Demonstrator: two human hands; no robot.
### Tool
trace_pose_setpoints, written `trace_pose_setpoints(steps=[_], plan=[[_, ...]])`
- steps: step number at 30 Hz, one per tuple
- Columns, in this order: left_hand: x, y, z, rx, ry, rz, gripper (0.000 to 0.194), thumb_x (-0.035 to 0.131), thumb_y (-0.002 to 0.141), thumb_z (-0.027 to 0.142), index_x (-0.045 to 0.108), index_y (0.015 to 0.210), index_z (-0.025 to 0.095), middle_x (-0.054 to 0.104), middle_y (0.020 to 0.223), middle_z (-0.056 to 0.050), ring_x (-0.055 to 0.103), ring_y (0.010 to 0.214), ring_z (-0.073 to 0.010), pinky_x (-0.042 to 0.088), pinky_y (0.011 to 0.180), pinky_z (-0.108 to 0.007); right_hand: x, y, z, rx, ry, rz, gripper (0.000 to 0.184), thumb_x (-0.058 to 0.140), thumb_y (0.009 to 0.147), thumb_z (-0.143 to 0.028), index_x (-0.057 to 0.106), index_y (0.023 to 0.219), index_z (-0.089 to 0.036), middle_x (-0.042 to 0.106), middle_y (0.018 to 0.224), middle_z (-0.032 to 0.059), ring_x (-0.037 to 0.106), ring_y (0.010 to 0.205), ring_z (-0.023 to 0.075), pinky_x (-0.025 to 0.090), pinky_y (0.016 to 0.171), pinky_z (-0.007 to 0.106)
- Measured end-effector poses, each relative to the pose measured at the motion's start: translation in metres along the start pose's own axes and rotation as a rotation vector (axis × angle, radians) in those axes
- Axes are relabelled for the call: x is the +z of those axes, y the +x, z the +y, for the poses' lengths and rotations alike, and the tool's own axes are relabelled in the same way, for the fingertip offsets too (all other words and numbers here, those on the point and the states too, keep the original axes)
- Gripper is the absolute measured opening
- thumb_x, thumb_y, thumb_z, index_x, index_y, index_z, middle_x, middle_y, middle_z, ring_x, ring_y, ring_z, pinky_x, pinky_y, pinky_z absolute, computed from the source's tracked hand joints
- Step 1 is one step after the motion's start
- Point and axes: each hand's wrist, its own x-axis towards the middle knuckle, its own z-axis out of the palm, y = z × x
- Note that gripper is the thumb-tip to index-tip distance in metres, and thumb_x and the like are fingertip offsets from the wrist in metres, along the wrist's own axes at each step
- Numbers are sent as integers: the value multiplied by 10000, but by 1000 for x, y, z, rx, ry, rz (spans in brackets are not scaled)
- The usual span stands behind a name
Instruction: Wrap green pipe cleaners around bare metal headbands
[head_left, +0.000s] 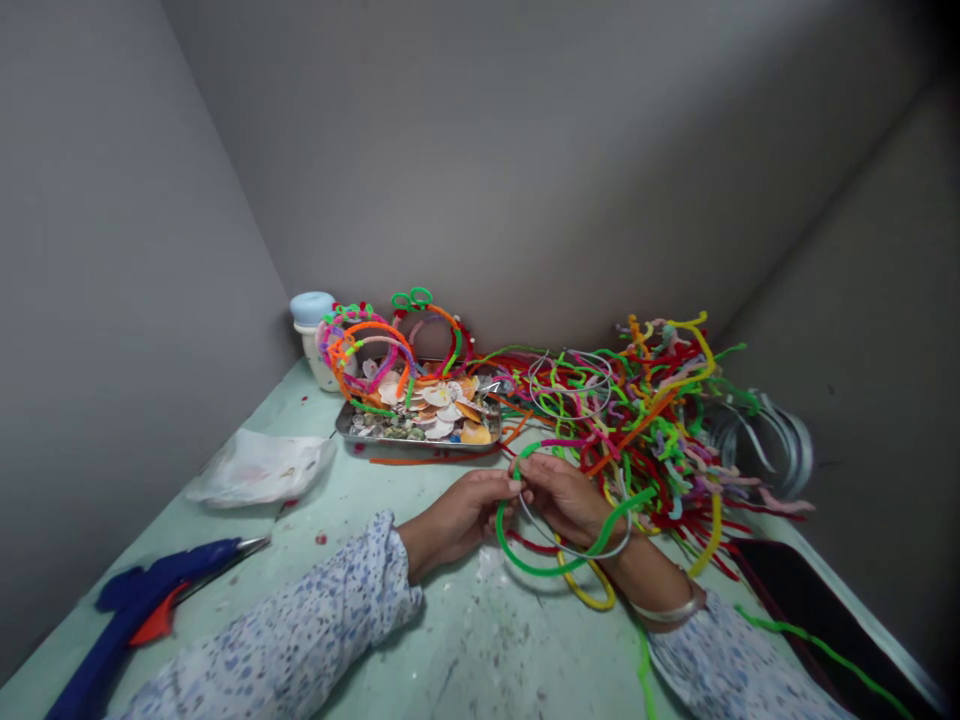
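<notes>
left hand [461, 515] and right hand [562, 495] pinch a green fuzzy stick [555, 572] by a thin ring [628, 532], in front of the metal tray [420, 443]. its loose end could bump the right hand and pull it crooked.

Both forearms reach in from the near edge, one from each side, in rolled patterned sleeves. The left hand [466, 513] and the right hand [564, 492] meet right of centre, fingers curled inward, fingertips pinched close together. The right wrist [660, 590] wears a bangle.
</notes>
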Motion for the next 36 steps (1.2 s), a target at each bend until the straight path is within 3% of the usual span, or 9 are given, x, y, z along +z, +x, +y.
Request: trace_pose_setpoints(steps=[22, 32, 36], plan=[[6, 0, -3, 105, 94, 68, 60, 551, 743, 175, 571, 713, 127, 398, 548, 43, 293, 475, -73, 182, 490, -269, 1, 2, 2, -12, -51, 36, 270, 789, 694, -398, 657, 686, -162, 592, 664, -16, 459, 583, 95, 353, 577, 246], [13, 0, -2, 133, 121, 183, 71, 533, 662, 136, 500, 599, 146, 407, 545, 41, 298, 490, -70, 218, 505, -250, 2, 3, 4, -22, -83, 73, 250, 780, 705, -387, 644, 665, -181, 559, 630, -26, 438, 568, 103, 316, 561, 259], [12, 1, -4, 156, 130, 163, 60, 540, 691, 141, 519, 636, 137, 434, 604, 25, 329, 547, -80, 252, 542, -242, 2, 3, 4, -23, -94, 79, 275, 778, 709, -385, 613, 632, -178, 527, 591, -35, 420, 557, 101, 289, 550, 257]])
